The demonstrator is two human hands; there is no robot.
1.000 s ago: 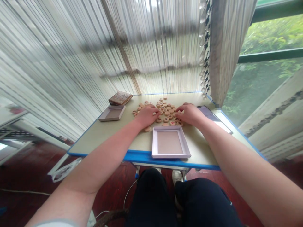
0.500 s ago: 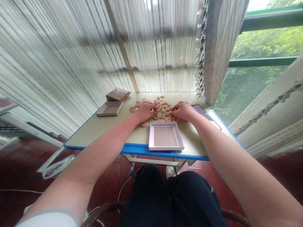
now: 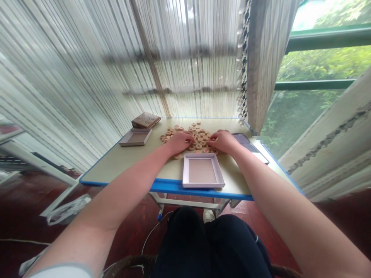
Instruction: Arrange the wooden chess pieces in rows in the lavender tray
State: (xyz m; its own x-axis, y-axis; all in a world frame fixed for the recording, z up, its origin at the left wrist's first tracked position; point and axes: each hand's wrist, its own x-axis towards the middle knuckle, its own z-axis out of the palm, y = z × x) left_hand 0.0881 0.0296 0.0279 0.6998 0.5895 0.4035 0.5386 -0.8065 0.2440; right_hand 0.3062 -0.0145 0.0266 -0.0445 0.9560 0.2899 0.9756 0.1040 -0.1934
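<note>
Round wooden Chinese chess pieces (image 3: 198, 146) with red or dark characters lie in a loose heap on the table. My left hand (image 3: 181, 142) is at the heap's left and middle, fingers curled and closed on a Chinese chess piece that they mostly hide. At the heap's right side, my right hand (image 3: 222, 141) has thumb and fingertips bent together on a Chinese chess piece, also largely covered. Just in front of the heap, between my forearms, sits a shallow open pale box tray (image 3: 185, 172) with nothing in it.
A second shallow box part (image 3: 123, 143) lies at the table's left, with a brown patterned box (image 3: 146, 119) behind it. A phone or tablet (image 3: 246, 143) lies beyond my right wrist. The blue table edge (image 3: 168, 187) runs before my knees; curtains (image 3: 197, 77) hang behind.
The view has tilted up slightly, so the table appears lower. Both hands stay at the heap, with only small finger movements over the pieces.
</note>
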